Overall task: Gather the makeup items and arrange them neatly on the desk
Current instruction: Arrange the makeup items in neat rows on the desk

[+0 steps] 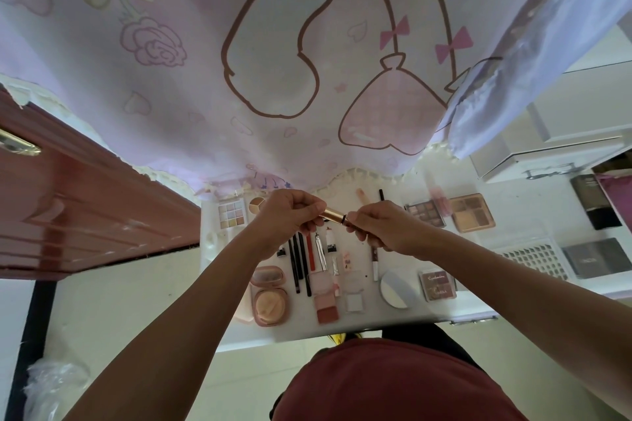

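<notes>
Both hands hold one gold makeup tube (333, 215) above the white desk (393, 313). My left hand (289, 214) grips its left end and my right hand (378, 224) pinches its right end. Below them lie several dark pencils (297, 261), a red pencil (310, 251) and a silver tube (320, 251) in a row. At the front stand a pink powder compact (269, 296), a blush palette (325, 297), a clear square case (354, 297), a round white puff (398, 287) and a small brown palette (437, 285). An eyeshadow grid palette (232, 215) lies at the back left.
A pink cartoon curtain (307, 61) hangs over the desk's back edge. Two eyeshadow palettes (451, 214) lie at the back right. A white perforated basket (537, 258) and dark boxes (596, 256) sit on the right. A red-brown cabinet door (85, 208) stands at the left.
</notes>
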Motion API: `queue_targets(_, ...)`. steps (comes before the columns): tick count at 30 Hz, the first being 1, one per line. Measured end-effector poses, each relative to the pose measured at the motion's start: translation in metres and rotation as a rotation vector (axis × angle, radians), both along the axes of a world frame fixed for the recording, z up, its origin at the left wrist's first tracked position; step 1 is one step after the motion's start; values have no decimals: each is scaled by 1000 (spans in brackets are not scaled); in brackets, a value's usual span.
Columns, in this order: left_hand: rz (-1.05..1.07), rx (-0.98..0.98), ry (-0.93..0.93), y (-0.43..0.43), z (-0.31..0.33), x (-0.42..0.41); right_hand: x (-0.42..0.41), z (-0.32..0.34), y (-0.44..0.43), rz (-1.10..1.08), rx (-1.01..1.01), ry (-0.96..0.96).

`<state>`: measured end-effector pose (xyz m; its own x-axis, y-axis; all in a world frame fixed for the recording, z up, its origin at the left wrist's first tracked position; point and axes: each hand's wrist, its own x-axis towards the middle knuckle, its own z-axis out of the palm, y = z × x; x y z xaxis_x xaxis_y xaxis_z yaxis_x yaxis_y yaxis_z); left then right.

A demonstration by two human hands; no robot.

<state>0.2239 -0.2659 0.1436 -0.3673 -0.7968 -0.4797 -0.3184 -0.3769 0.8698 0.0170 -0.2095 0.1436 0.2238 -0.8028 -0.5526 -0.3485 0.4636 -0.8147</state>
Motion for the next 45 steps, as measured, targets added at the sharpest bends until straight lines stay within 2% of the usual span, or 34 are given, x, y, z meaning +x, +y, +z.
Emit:
queue_targets(8, 0, 1, -3, 1, 1, -2, -3, -2, 3, 1, 13, -40)
queue_targets(13, -12, -4, 9, 2, 3, -5, -4, -5, 4, -13, -70, 30)
queue_targets(18, -10, 8, 17, 0, 4, -6, -6, -3, 5, -45, -11, -39)
queue_targets(22, -28, 14, 9, -1, 3, -7, -8, -6, 5, -30, -34, 27)
queue_targets(28, -34, 23, 8, -3, 2, -8, -8, -7, 4, -48, 12, -32)
queue_targets(33, -26, 29, 1, -5, 1, -8, -7, -10, 2, -2, -22, 34)
queue_targets(40, -20, 42, -6, -7, 0, -10, -9, -9, 0, -28, 39, -37)
queue_targets(45, -20, 47, -8, -7, -1, -14, -14, -10, -1, -2, 13, 18)
